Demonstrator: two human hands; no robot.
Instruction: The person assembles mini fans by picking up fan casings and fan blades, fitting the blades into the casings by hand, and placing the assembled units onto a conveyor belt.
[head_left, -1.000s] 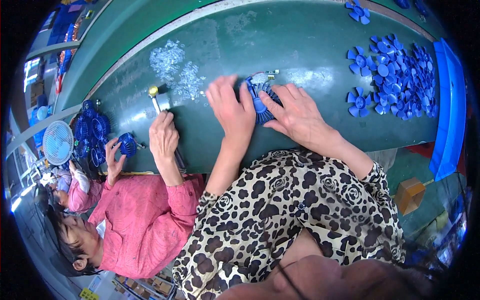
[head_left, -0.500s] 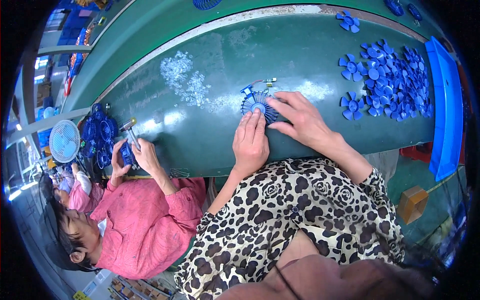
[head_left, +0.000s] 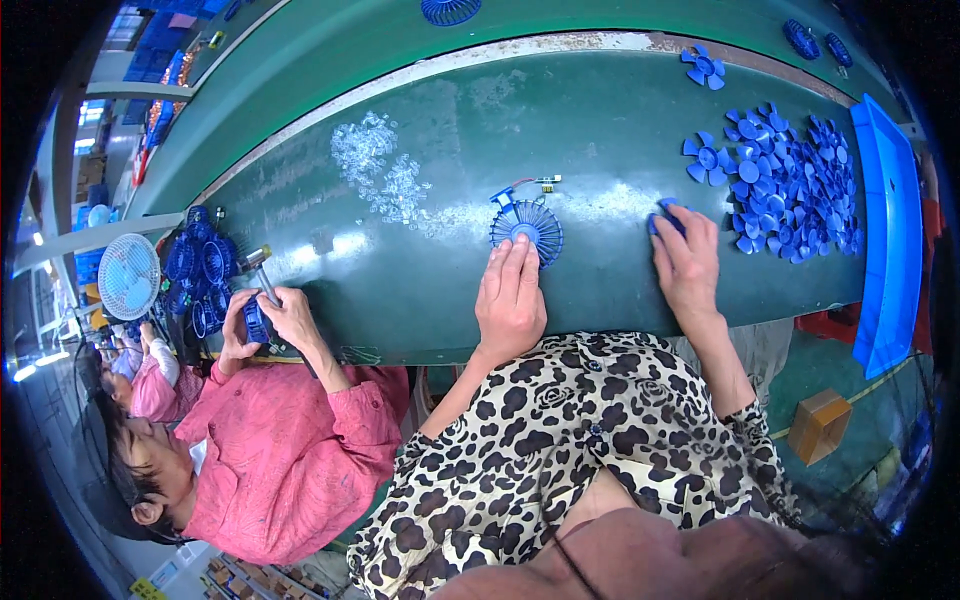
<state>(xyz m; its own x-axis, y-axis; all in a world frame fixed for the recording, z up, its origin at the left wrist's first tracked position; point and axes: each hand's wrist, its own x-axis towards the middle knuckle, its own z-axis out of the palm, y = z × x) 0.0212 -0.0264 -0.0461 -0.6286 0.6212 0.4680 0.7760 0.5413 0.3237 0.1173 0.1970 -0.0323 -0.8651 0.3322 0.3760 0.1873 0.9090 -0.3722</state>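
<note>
Lying well short of the far edge of the green surface (head_left: 600, 275), the left hand (head_left: 512, 305) rests straight, ungripping fingers on a blue fan guard (head_left: 532, 220). Bare room separates it from the right hand (head_left: 689, 265), whose fingers grip a blue fan impeller (head_left: 664, 210) left of an impeller pile (head_left: 790, 190) and blue tray (head_left: 890, 250).

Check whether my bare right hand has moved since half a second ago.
Yes, your right hand has moved right, toward the long blue plastic tray, away from the round blue fan cage.
</note>
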